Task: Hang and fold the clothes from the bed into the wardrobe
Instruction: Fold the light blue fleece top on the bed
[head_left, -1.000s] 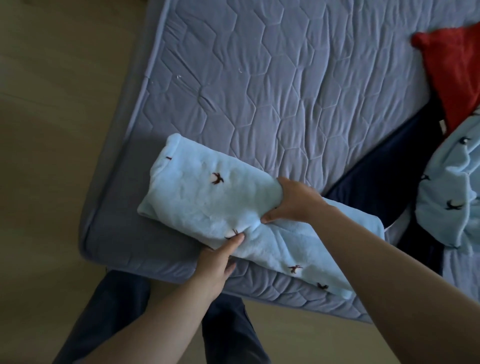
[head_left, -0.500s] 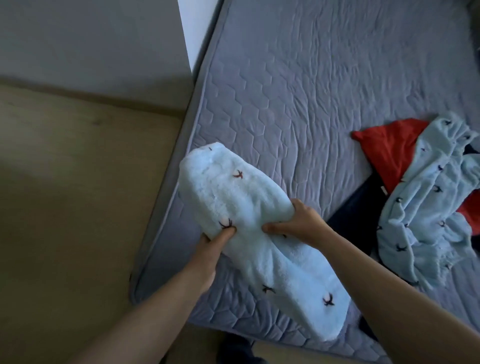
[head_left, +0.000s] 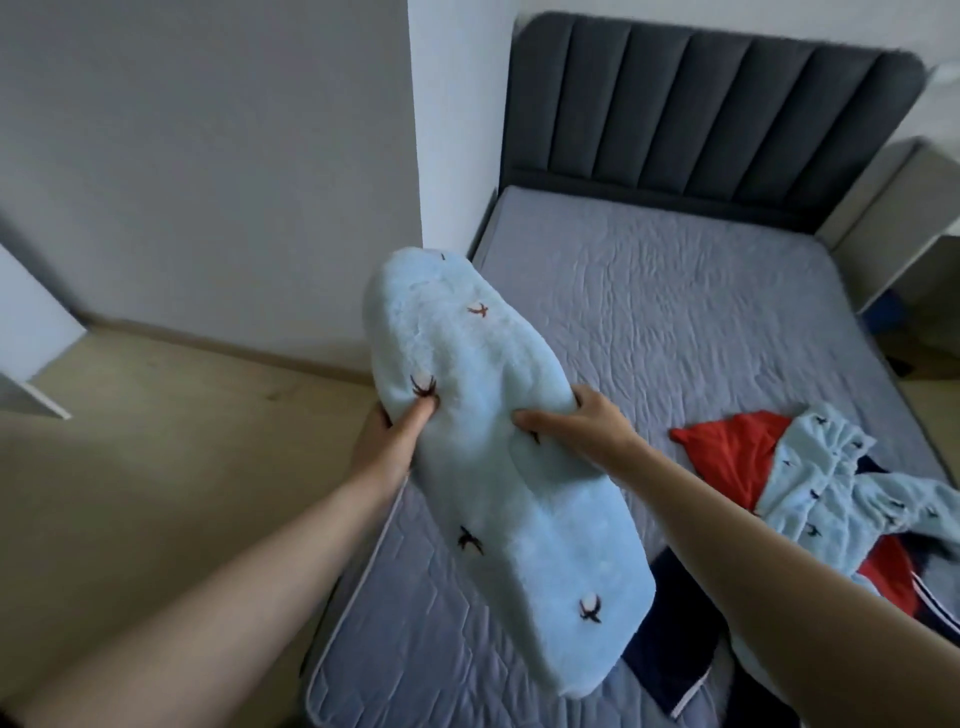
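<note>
While the bundle is in the air: the folded light-blue fleece garment (head_left: 509, 467) with small dark bird motifs is held clear of the grey quilted mattress (head_left: 675, 322), above its near left corner. Its long axis runs away from the person and its near end sags lower.
Step in hand: by my reading, carrying this folded piece to the wardrobe, which I cannot make out in this view.
Doing it well: support it from underneath at the middle with both sides level, so the layers do not slide apart. The unsupported ends look soft and likely to droop, so a palm-up hold and a flat set-down on a shelf would suit it.
Left hand (head_left: 387, 436): grips the left edge with the thumb (head_left: 415, 415) pressed into the top of the pile. The other fingers are hidden beneath, so I cannot tell how they lie.
Right hand (head_left: 587, 421): grips the right edge, thumb lying across the top and fingers curled over the far side, pinching the fleece between them.
Left on the bed: a crumpled light-blue patterned garment (head_left: 831, 493) lies over a red garment (head_left: 737, 452) and a navy garment (head_left: 670, 644), on the right side, well apart from the bundle.
Surroundings: dark grey padded headboard (head_left: 701, 114), pale wooden floor (head_left: 156, 441).
</note>
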